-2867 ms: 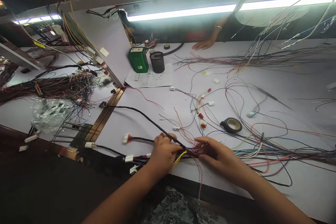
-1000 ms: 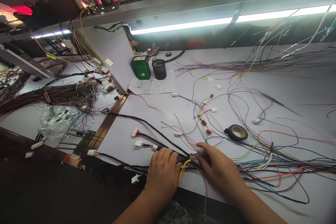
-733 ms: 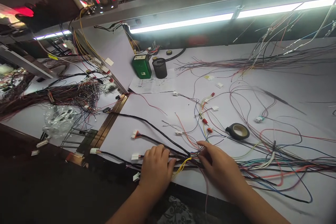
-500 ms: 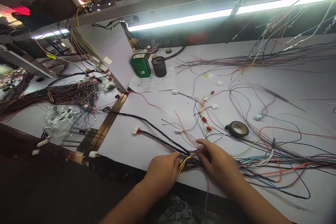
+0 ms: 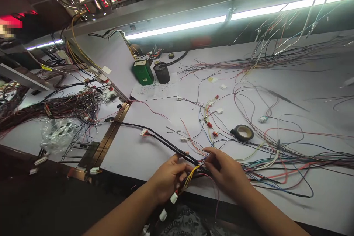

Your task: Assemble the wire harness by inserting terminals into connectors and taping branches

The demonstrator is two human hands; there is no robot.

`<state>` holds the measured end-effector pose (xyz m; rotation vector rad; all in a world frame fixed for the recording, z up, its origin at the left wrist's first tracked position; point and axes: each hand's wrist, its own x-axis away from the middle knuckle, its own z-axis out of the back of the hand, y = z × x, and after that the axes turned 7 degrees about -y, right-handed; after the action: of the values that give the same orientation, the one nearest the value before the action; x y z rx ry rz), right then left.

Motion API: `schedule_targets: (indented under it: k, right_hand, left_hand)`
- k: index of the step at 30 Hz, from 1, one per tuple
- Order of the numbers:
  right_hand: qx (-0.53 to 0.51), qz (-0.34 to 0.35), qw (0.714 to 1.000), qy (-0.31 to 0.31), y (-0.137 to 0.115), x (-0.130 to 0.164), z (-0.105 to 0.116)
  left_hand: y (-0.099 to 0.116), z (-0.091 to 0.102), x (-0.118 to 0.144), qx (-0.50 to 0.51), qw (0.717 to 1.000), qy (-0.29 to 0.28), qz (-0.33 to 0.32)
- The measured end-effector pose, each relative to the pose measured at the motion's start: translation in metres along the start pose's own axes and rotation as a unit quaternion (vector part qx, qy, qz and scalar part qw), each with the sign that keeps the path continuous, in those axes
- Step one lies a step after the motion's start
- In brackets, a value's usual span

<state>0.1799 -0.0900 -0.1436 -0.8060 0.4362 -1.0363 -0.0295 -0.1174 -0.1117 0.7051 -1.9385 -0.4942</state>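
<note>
Harness (image 5: 193, 162): wire bundle at near table edge, held between both hands. Judged light, limp, tangle-prone; thin strands likely fragile at crimps, so grip on black-sleeved trunk, not single wires.

Left hand (image 5: 168, 177): fingers closed on branch ends; white plugs (image 5: 173, 198) dangle just below it, hard plastic, blocky. Yellow wires (image 5: 190, 175) loop beside its thumb.

Right hand (image 5: 225, 169): fingertips pinched on junction. Loose coloured wires (image 5: 276, 162) spread right of it, glossy insulation. Tape roll (image 5: 242, 132) beyond it, dark, matte ring, apart from hand.
</note>
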Motion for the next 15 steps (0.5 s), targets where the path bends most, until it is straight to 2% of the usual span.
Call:
schedule_targets:
  k: [3,6,10,12,15]
  right_hand:
    - [-0.020,-0.009,1.000,-0.009,-0.002,0.000,0.001]
    - [-0.028,-0.007,1.000,-0.006,-0.003,0.000,0.000]
    - [-0.032,-0.009,0.999,-0.005,-0.004,0.001,-0.002]
    - [-0.036,-0.011,0.999,-0.009,-0.004,0.000,-0.002]
    - [-0.055,-0.023,0.998,-0.021,-0.006,-0.001,0.001]
  left_hand:
    - [0.005,-0.005,-0.005,-0.013,1.000,-0.015,0.012]
    - [0.012,-0.012,-0.006,-0.110,0.994,-0.028,-0.001]
    - [0.018,-0.013,-0.007,-0.308,0.947,-0.046,-0.074]
    - [0.021,-0.010,-0.007,-0.347,0.933,-0.056,-0.078]
    - [0.024,-0.005,-0.007,-0.360,0.930,-0.056,-0.053]
